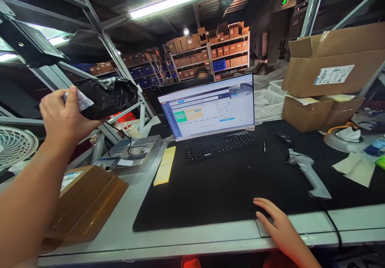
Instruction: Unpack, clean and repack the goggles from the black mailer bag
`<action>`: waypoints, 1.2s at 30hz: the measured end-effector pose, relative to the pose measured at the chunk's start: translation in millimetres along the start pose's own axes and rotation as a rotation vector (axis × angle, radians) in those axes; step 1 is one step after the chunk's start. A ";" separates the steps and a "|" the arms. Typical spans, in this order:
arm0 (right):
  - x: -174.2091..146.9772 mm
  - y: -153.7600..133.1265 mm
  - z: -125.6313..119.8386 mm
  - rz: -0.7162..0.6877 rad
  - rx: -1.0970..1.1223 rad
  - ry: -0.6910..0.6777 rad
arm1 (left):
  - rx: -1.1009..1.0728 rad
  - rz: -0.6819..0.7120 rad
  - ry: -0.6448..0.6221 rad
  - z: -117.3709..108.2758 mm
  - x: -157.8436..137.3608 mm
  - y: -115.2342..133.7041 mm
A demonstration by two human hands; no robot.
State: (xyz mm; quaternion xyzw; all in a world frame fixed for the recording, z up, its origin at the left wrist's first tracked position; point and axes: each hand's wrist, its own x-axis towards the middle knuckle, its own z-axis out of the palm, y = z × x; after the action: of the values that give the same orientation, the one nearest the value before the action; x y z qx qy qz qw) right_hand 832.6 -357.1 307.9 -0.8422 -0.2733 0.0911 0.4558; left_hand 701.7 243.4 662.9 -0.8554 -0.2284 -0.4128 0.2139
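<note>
Raised at the left, my left hand (pixel 64 113) grips a black plastic mailer bag (pixel 110 97) that has a white label under the fingers. Below that arm lies a brown cardboard box (pixel 90 204) on the table's left part. My right hand (pixel 278 224) rests at the front edge of the black desk mat (pixel 204 191), fingers stretched out and holding nothing. To its right on the mat lies a grey barcode scanner (pixel 309 173) with a cable running over the front edge.
A monitor (pixel 207 107) stands behind a black keyboard (pixel 221 145). Yellow slips (pixel 165 165), a pen (pixel 264 145) and a mouse (pixel 284 139) lie around it. Cardboard boxes (pixel 333 63) are stacked at right. A metal tray (pixel 138 155) and a fan (pixel 16 145) are at left.
</note>
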 end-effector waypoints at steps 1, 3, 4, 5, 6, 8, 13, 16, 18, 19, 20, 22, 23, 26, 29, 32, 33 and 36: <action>0.0 -0.3 -0.4 0.001 0.001 0.002 | -0.003 -0.004 0.000 -0.4 0.1 0.3; -0.2 -0.7 -0.9 0.001 0.002 0.005 | -0.011 -0.006 0.003 -0.5 0.3 0.7; -0.3 -0.6 -1.0 0.002 0.003 0.005 | -0.014 -0.006 0.006 -0.6 0.2 1.0; -0.5 -0.5 -0.9 0.003 0.003 0.003 | -0.017 -0.006 0.006 -0.7 0.1 1.5; -0.6 -0.2 -0.8 0.004 0.003 0.000 | -0.021 -0.006 0.001 -1.1 -0.1 2.1; -0.8 0.5 -0.3 0.009 0.003 -0.003 | -0.032 -0.011 -0.019 -2.6 -0.9 3.6; -0.7 1.9 0.4 0.008 0.003 -0.001 | -0.038 -0.011 -0.033 -5.7 -2.4 4.3; -0.5 1.9 0.4 0.001 0.001 0.012 | -0.019 0.002 -0.033 -5.8 -2.5 2.3; -0.4 1.6 0.4 -0.003 0.000 0.021 | -0.018 0.002 -0.029 -6.0 -2.7 1.2; -0.4 1.4 0.5 -0.003 0.000 0.024 | -0.019 0.002 -0.028 -6.1 -3.0 1.0; -0.5 1.3 0.5 -0.004 -0.001 0.024 | -0.019 0.002 -0.026 -6.3 -3.4 0.8; -0.8 1.2 0.5 -0.006 -0.004 0.023 | -0.013 0.002 -0.021 -6.5 -4.3 0.5; -0.9 1.2 0.5 -0.007 -0.006 0.023 | -0.008 0.004 -0.022 -6.5 -4.6 0.3; -1.2 2.0 0.5 -0.012 -0.014 0.025 | 0.005 0.004 -0.023 -6.1 -4.7 -0.6; -0.9 3.2 0.8 -0.019 -0.016 0.028 | 0.001 -0.006 -0.018 -7.1 -4.2 -0.2; -0.5 3.5 1.0 -0.024 -0.011 0.029 | -0.014 -0.018 -0.021 -10.3 -4.3 1.7; -0.5 3.2 1.0 -0.024 -0.010 0.029 | -0.015 -0.020 -0.024 -11.5 -4.6 2.1; -0.7 2.0 0.3 -0.028 -0.006 0.030 | 0.000 -0.020 -0.032 -13.7 -5.6 1.6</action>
State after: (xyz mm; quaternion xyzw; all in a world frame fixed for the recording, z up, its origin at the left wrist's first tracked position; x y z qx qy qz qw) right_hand 832.6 -358.1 306.1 -0.8410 -0.2784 0.0714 0.4583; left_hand 691.1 233.3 665.9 -0.8595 -0.2403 -0.4014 0.2059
